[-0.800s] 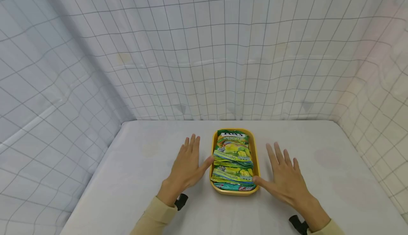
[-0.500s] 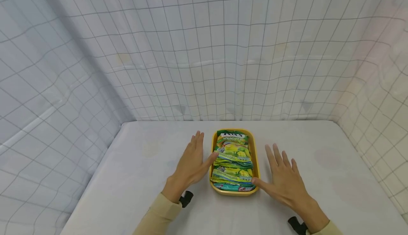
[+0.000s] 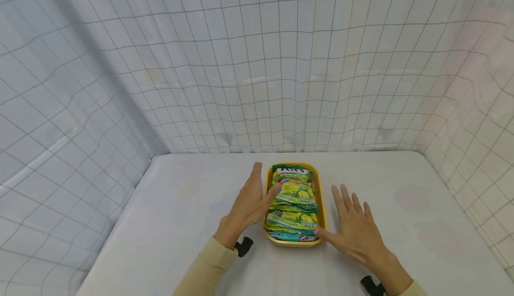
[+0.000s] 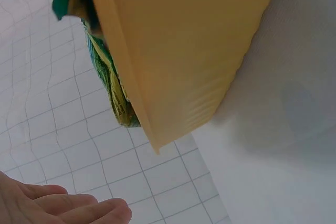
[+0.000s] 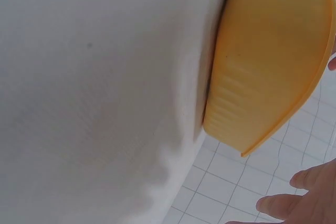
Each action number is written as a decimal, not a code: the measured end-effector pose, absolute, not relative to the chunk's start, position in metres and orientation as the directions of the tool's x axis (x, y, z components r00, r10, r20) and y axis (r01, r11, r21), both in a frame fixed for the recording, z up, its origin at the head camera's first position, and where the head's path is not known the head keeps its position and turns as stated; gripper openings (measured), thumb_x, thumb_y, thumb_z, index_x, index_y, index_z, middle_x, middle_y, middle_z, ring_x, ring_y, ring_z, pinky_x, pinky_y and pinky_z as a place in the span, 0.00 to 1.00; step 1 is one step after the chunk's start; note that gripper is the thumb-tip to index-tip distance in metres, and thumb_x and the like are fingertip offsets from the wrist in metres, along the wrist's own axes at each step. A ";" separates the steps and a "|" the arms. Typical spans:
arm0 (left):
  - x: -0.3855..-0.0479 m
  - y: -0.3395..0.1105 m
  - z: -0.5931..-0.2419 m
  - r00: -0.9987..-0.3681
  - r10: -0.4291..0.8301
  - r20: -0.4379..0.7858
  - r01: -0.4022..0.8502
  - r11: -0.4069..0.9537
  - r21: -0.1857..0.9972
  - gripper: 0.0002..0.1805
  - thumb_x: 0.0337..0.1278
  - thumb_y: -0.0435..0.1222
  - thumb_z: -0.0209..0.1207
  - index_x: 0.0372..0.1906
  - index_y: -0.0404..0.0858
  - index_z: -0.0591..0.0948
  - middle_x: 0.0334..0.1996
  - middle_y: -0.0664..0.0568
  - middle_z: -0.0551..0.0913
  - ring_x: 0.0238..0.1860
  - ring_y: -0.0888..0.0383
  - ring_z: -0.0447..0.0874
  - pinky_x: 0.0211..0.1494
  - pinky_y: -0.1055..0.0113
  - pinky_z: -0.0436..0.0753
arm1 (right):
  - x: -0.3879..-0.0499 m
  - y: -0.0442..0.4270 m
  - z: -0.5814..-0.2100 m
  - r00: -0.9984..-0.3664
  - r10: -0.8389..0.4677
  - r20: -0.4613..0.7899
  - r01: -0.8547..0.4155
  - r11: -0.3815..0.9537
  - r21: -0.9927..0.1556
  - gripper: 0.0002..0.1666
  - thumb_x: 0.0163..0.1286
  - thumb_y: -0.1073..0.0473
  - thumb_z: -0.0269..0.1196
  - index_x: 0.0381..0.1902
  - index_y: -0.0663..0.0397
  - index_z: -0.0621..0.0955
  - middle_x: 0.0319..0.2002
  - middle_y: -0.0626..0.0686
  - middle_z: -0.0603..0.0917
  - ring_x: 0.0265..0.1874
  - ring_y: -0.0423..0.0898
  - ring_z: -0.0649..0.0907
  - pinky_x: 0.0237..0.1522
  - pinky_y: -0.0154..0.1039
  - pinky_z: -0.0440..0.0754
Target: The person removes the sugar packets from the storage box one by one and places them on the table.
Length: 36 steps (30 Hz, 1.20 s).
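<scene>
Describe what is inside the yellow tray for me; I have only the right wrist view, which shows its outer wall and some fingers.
Observer: Mostly green-and-yellow packets fill the tray, seen from above in the head view.
Operator: Now give me the left hand.
Observer: The left hand is by the tray's opposite long side, gripping nothing.
Operator: Check the tray's end nearest the person.
Observer: A teal packet shows there, partly covered by the green ones.
</scene>
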State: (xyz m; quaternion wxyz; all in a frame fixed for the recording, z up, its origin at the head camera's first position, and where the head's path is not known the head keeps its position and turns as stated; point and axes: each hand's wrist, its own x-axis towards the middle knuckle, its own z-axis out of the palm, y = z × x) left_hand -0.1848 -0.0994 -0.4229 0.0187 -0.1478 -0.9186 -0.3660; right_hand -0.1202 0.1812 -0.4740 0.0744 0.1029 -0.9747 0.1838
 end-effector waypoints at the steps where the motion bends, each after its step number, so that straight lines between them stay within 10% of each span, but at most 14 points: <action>1: -0.186 -0.098 -0.424 -0.955 0.260 0.140 0.284 0.679 0.677 0.52 0.72 0.66 0.45 0.83 0.38 0.41 0.82 0.46 0.41 0.80 0.48 0.45 0.78 0.50 0.53 | -0.120 0.181 -0.474 -0.968 -0.174 0.183 -0.229 0.910 -0.345 0.71 0.59 0.19 0.60 0.83 0.52 0.46 0.79 0.66 0.51 0.73 0.75 0.58 0.68 0.75 0.50; 36: -0.208 -0.064 -0.439 -0.957 0.287 0.049 0.219 0.598 0.771 0.48 0.76 0.60 0.45 0.81 0.30 0.45 0.77 0.32 0.54 0.76 0.36 0.56 0.73 0.42 0.63 | -0.116 0.163 -0.488 -0.958 -0.212 0.191 -0.267 0.901 -0.343 0.74 0.56 0.16 0.60 0.82 0.60 0.50 0.78 0.63 0.58 0.67 0.68 0.72 0.66 0.73 0.61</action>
